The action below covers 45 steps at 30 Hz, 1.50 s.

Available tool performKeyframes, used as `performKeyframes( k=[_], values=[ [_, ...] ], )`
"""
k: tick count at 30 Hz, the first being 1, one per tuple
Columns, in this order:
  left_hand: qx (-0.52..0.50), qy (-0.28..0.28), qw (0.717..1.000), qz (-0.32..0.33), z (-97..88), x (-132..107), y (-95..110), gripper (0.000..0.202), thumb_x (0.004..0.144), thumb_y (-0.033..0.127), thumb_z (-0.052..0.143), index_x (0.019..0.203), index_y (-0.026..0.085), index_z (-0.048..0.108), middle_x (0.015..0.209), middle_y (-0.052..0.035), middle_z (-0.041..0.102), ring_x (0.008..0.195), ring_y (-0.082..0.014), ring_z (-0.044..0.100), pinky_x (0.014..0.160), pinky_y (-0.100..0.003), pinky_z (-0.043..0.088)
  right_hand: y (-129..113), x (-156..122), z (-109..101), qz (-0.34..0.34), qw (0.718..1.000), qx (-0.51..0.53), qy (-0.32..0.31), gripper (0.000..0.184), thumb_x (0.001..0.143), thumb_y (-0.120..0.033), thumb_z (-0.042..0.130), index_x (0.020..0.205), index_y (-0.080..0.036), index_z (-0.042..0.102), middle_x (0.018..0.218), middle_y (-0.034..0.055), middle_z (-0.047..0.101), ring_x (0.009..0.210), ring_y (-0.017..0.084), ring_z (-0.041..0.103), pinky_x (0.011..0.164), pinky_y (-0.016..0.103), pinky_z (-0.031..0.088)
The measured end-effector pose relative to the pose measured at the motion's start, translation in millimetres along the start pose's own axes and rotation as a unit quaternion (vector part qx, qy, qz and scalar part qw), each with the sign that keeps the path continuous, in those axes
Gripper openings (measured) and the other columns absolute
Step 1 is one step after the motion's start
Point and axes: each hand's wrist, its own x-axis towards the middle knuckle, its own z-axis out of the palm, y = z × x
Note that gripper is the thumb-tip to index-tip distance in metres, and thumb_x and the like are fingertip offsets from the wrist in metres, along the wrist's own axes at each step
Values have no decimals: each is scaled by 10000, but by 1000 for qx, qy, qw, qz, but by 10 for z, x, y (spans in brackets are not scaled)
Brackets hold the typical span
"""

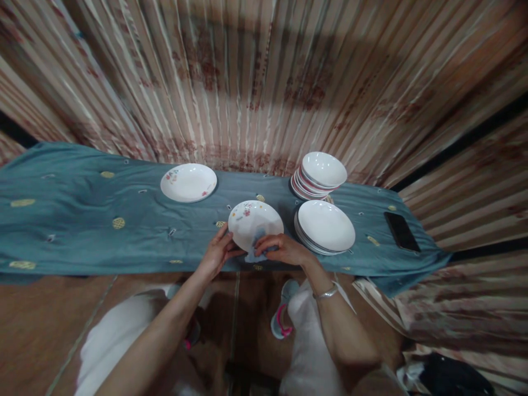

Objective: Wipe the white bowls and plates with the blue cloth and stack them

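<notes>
Below the grip, closest to the camera, I see a brown floor (37,319) and a grey and pink shoe (282,319) between folds of white clothing. Both forearms run up from there, the right one with a metal bracelet (325,293) at the wrist.

At the table's near edge the left hand (215,254) is closed on the left rim of a flowered plate (253,220), held over the teal tablecloth (74,209). The right hand (282,248) is closed on a pale wiping cloth (256,250), pressing it against the plate's near right part.

Just right of the grip sits a low stack of white plates (325,226). Beyond it I see a taller stack (319,175) with red-edged rims. Left of the grip and farther back lies a lone plate (188,182) with small flower prints. Well to the right, near the table's end, a dark phone (401,231) lies flat.

Behind everything, striped pinkish curtains (247,82) fill the back of the room and wrap round both sides.
</notes>
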Motion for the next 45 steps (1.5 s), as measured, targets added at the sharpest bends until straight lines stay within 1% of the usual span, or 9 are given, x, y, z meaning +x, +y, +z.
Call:
performKeyframes(
  k=[3,8,13,16,22,28,35,42,45],
  values=[
    [-2,8,1000,-1,8,-1,6,775,787,272,756,1482,215,417,1124,-103,734,841,-225,739,739,-427,636,12,-87,-30,3,999,-35,28,337,709,12,576,859,-210,780,1116,31,739,1058,175,684,1018,319,457],
    [-6,9,1000,2,13,9,4,728,799,237,732,1467,220,443,1214,-114,710,846,-220,738,705,-415,645,120,-197,-40,-12,988,-103,114,322,685,38,546,779,-199,743,1009,33,749,1027,181,682,991,334,474],
    [-7,12,1000,-3,18,18,10,707,803,237,726,1458,215,458,1146,-103,735,818,-210,738,696,-398,645,262,-209,-5,-9,957,-196,214,338,708,41,515,840,-197,715,1012,55,745,1016,198,663,970,374,489],
    [-7,12,1000,-1,21,14,20,692,800,237,729,1445,215,478,1097,-91,746,791,-204,737,687,-389,643,282,-172,24,3,937,-251,242,353,733,45,505,886,-200,708,1022,55,739,1013,206,647,973,385,485],
    [-10,16,1000,-2,18,6,17,741,792,230,743,1471,209,449,1128,-102,739,816,-209,738,739,-423,639,241,-76,60,43,901,-344,262,334,793,39,498,929,-175,715,1078,88,718,1059,226,624,1005,387,465],
    [-14,23,1000,-2,26,3,10,697,813,212,720,1460,216,462,1174,-110,723,851,-216,737,754,-433,637,325,80,43,41,873,-392,286,310,867,9,462,933,-155,717,1132,127,710,1100,229,624,1025,393,458],
    [-18,18,1000,-7,43,-10,17,656,836,209,690,1455,219,471,1106,-96,735,828,-214,737,744,-421,636,360,358,-42,51,867,-416,271,296,886,-4,447,1017,-119,687,1168,164,693,1209,244,588,1097,416,419],
    [-20,21,999,-12,53,-25,15,673,841,219,685,1473,239,454,1103,-90,738,837,-219,736,759,-437,635,371,484,41,15,863,-404,304,338,957,-74,389,1173,-147,638,1269,171,661,1337,279,511,1150,495,402],
    [-21,12,1000,-10,42,-24,7,670,833,235,698,1463,250,469,1139,-93,732,867,-226,738,780,-441,632,401,560,41,13,869,-396,296,354,954,-74,383,1198,-131,633,1263,174,669,1365,264,494,1166,485,389]
  ],
)
